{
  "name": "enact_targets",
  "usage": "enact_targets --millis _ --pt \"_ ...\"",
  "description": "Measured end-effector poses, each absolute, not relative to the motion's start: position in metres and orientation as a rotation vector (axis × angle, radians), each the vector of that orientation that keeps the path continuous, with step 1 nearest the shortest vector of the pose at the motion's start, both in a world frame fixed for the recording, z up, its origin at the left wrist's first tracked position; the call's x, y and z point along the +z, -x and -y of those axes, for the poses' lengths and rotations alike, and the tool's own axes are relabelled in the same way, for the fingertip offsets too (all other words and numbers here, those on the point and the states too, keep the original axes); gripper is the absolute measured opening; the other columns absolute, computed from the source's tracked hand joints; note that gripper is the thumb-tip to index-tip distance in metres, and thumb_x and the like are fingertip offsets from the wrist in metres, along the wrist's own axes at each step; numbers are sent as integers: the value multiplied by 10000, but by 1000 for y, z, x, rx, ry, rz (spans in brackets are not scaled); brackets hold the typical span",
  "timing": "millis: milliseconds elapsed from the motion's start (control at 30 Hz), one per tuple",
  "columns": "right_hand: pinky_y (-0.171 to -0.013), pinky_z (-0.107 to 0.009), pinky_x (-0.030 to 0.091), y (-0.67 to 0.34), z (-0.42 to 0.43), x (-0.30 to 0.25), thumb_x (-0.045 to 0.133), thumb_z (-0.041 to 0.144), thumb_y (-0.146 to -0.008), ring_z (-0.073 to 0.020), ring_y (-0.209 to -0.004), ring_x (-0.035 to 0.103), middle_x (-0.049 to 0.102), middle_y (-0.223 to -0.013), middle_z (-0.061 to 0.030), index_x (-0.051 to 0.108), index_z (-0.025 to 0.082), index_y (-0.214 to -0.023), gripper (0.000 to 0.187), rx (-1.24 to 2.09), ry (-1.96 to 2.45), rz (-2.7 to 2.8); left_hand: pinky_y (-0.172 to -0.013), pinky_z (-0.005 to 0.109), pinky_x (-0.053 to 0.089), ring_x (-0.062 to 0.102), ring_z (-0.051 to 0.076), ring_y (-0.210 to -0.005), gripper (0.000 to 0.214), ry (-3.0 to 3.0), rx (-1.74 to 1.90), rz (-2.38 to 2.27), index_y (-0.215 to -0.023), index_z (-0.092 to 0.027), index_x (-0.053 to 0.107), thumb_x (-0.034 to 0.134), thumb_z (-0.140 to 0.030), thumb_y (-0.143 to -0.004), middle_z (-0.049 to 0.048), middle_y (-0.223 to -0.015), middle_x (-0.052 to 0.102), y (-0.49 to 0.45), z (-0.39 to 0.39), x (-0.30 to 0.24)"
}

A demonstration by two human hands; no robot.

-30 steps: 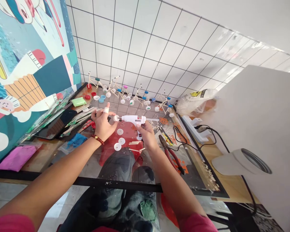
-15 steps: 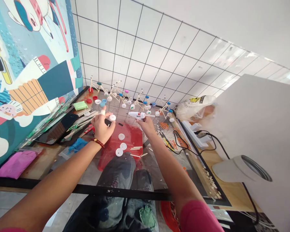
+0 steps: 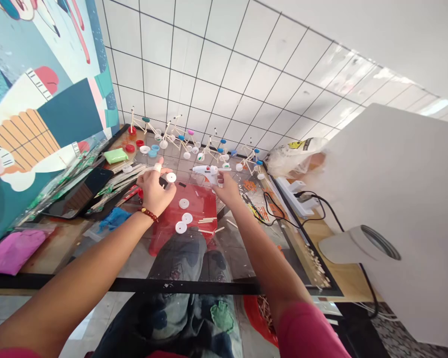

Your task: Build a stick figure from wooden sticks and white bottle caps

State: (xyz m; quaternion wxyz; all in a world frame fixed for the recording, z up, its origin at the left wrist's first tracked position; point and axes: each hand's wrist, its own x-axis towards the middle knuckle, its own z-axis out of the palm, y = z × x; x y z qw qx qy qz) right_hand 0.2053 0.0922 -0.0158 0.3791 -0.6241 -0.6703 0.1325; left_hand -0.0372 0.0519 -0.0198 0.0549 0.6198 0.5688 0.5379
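Note:
My left hand (image 3: 157,191) is closed on a white bottle cap (image 3: 170,177), held between thumb and fingers above the glass tabletop. White tape wraps one of its fingers. In my right hand (image 3: 227,189) is a white glue gun (image 3: 206,170), its nozzle pointing left toward the cap, with a gap between the two. Below the hands several white discs (image 3: 183,203) lie on the glass, beside a few short wooden sticks (image 3: 206,221). Farther back stand small stick figures (image 3: 210,149) built from matchsticks and coloured bottle caps.
At the left lie a phone (image 3: 77,193), bundles of sticks (image 3: 115,185) and a pink packet (image 3: 17,251). A power strip (image 3: 294,196) with black cables sits at the right, near a plastic bag (image 3: 296,160) and a pale cylindrical container (image 3: 343,244). The tiled wall closes off the back.
The camera view has shifted slightly. My right hand has tilted the glue gun, so its white handle shows more. My left hand keeps hold of the cap.

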Motion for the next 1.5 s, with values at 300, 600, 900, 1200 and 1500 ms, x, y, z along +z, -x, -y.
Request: enact_targets --millis 300,600,900,1200,1500 --pt "-799 -317 505 -224 -4 -14 610 68 -814 -202 -857 673 735 -873 -52 752 214 -865 210 245 1270 2329 -1085 528 321 603 321 -1129 356 -1845 1635 -1718 -1003 -228 671 652 -136 -661 69 -1114 726 33 -45 -13" --pt "-752 -278 476 -224 -6 -18 592 56 -819 -183 -838 653 711 -871 -48 729 205 -822 202 225 1325 2442 -1069 475 387 638 282 -1035 556 -1893 1602 -1586 -1196 -209 646 625 -107 -649 51 -1007 736 31 -43 -12" --pt "-724 -280 454 -204 1 -16 534 185 -918 -185 -791 637 715 -885 -36 647 229 -961 128 188 1368 2059 -1029 405 466 673 232 -1012 662 -1919 1498 -1366 -1362 -186 551 619 -161 -704 44 -1053 741 23 -38 -13" --pt "-829 -317 499 -200 -2 -22 516 226 -952 -206 -917 639 672 -969 -77 654 229 -948 138 94 1220 1984 -978 388 519 688 214 -996 699 -1808 1378 -1165 -1407 -186 536 671 -217 -721 65 -1126 738 16 -31 -11" --pt "-760 -283 485 -195 1 -19 541 233 -949 -169 -818 623 655 -892 -48 665 213 -954 126 285 1173 1902 -892 386 538 672 233 -1028 758 -1456 1320 -1004 -1413 -178 522 733 -242 -688 99 -1151 732 7 -24 -7"
